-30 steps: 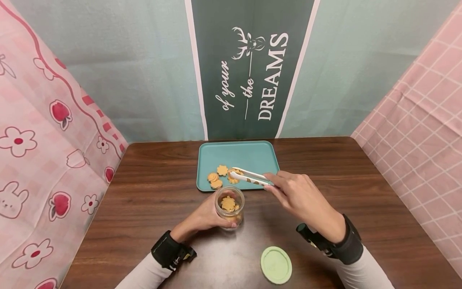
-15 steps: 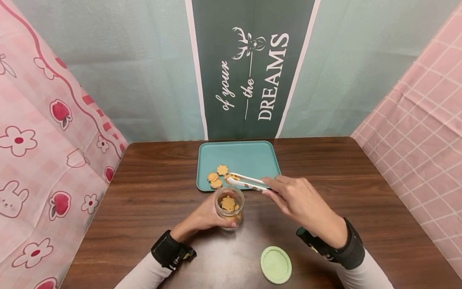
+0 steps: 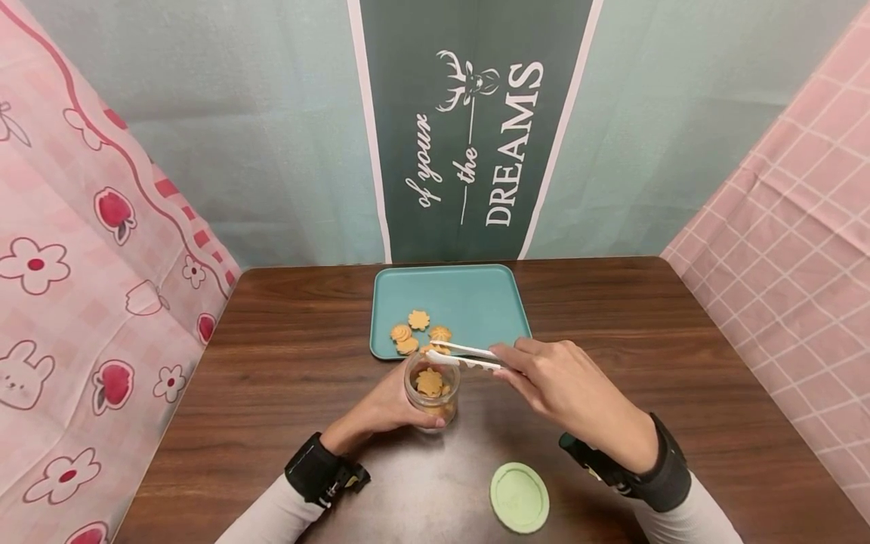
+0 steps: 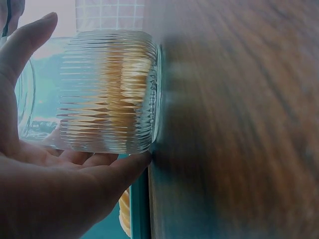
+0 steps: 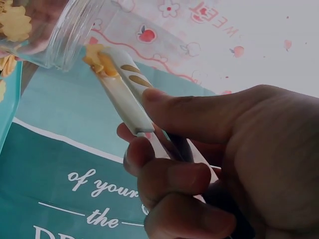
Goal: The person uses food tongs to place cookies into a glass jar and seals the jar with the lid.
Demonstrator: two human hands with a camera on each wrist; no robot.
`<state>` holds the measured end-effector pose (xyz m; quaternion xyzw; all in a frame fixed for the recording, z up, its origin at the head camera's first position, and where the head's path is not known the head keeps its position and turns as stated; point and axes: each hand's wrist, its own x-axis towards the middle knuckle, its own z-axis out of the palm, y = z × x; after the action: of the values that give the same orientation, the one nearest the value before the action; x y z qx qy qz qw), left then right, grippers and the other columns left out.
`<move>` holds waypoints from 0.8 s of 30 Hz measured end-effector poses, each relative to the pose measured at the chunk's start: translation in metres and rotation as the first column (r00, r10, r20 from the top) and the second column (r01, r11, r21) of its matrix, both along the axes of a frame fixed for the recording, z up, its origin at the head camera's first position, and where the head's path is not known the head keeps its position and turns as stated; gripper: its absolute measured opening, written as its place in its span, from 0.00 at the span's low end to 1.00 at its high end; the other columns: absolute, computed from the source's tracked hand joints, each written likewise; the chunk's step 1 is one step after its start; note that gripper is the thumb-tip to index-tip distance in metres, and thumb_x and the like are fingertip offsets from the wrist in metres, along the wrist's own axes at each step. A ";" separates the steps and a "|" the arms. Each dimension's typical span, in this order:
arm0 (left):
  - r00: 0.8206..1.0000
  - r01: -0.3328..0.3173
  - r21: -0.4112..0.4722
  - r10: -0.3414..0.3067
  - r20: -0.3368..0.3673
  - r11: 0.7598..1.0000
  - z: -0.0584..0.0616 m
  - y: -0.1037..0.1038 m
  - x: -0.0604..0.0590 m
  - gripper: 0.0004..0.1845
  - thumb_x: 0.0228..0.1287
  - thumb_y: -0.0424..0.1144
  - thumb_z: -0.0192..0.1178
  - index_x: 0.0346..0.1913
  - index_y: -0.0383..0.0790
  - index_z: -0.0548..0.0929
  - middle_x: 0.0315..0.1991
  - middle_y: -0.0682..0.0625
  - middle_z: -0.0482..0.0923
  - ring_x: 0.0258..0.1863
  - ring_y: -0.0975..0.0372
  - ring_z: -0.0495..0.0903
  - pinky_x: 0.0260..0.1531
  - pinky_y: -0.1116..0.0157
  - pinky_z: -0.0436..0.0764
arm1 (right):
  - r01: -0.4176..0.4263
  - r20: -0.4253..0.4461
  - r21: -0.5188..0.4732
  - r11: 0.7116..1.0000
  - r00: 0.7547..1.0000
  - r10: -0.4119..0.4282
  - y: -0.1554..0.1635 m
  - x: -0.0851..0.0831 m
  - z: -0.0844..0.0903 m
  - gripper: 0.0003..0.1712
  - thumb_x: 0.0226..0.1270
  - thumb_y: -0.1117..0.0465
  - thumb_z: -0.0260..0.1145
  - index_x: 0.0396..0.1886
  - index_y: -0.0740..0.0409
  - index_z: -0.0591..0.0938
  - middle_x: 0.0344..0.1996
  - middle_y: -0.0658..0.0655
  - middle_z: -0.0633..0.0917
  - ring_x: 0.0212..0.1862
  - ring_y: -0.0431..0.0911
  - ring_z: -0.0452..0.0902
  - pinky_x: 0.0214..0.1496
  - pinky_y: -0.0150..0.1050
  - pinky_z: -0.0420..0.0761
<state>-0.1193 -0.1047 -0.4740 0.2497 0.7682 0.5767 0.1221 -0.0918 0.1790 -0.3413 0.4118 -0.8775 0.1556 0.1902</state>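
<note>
My left hand (image 3: pixel 389 408) grips a ribbed glass jar (image 3: pixel 432 389) standing on the wooden table, with several flower-shaped cookies inside; the left wrist view shows my left hand (image 4: pixel 45 174) wrapped round the jar (image 4: pixel 107 92). My right hand (image 3: pixel 564 381) holds white tongs (image 3: pixel 465 357) whose tips pinch one cookie (image 3: pixel 435 350) just above the jar's rim. In the right wrist view the tongs (image 5: pixel 124 89) clamp the cookie (image 5: pixel 99 59) beside the jar's mouth (image 5: pixel 65 30), held by my right hand (image 5: pixel 219 164). Three cookies (image 3: pixel 414 330) lie on the teal tray (image 3: pixel 476 291).
A round green lid (image 3: pixel 519 498) lies on the table (image 3: pixel 680 340) near the front edge, right of the jar. Patterned pink cloths hang at both sides and a dark banner with white lettering hangs behind the tray.
My right hand has drawn the tongs off the tray and toward me, carrying one cookie to the jar's rim. The left hand and jar have stayed still.
</note>
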 end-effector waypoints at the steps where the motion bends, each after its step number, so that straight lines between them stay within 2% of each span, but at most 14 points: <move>1: 1.000 0.002 0.003 -0.002 0.005 1.000 0.000 0.000 0.000 0.50 0.45 0.36 0.87 0.71 0.37 0.70 0.61 0.45 0.79 0.61 0.53 0.79 0.66 0.57 0.77 | -0.001 0.009 0.007 1.000 1.000 0.000 0.000 0.000 0.000 0.13 0.65 0.62 0.78 0.46 0.49 0.85 0.23 0.40 0.69 0.20 0.30 0.59 0.20 0.27 0.60; 9: 0.999 -0.002 0.000 0.002 0.033 1.000 0.002 0.000 0.000 0.55 0.44 0.36 0.86 0.76 0.38 0.66 0.62 0.46 0.79 0.59 0.55 0.80 0.65 0.59 0.77 | -0.013 0.043 0.058 0.998 0.999 0.011 -0.001 0.004 0.001 0.12 0.66 0.62 0.77 0.49 0.54 0.89 0.24 0.42 0.73 0.20 0.31 0.63 0.21 0.27 0.65; 14: 1.000 0.009 0.013 -0.009 0.010 1.000 0.001 0.000 0.000 0.51 0.44 0.35 0.86 0.73 0.40 0.70 0.62 0.47 0.79 0.61 0.55 0.79 0.66 0.60 0.76 | -0.018 0.034 0.046 0.999 0.999 0.017 0.001 0.002 -0.001 0.16 0.66 0.60 0.77 0.52 0.57 0.88 0.25 0.43 0.74 0.21 0.30 0.64 0.22 0.27 0.67; 18: 1.000 0.007 0.007 -0.007 -0.019 1.000 0.001 0.000 0.000 0.48 0.44 0.36 0.87 0.71 0.40 0.73 0.62 0.47 0.79 0.62 0.55 0.78 0.67 0.59 0.75 | 0.005 0.013 0.013 1.000 1.000 -0.005 0.003 -0.001 -0.001 0.19 0.70 0.57 0.75 0.56 0.60 0.87 0.28 0.47 0.78 0.21 0.32 0.66 0.24 0.30 0.70; 24: 0.999 0.003 -0.013 -0.004 -0.045 1.000 0.000 0.000 -0.001 0.42 0.45 0.38 0.87 0.65 0.37 0.77 0.62 0.47 0.78 0.65 0.55 0.75 0.71 0.58 0.70 | 0.044 0.023 -0.027 0.999 0.999 -0.044 0.003 -0.006 0.000 0.21 0.67 0.60 0.77 0.58 0.62 0.86 0.30 0.50 0.82 0.21 0.31 0.65 0.24 0.30 0.68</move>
<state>-0.1201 -0.1049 -0.4735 0.2632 0.7740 0.5658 0.1074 -0.0974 0.1822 -0.3409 0.3879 -0.8862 0.1681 0.1896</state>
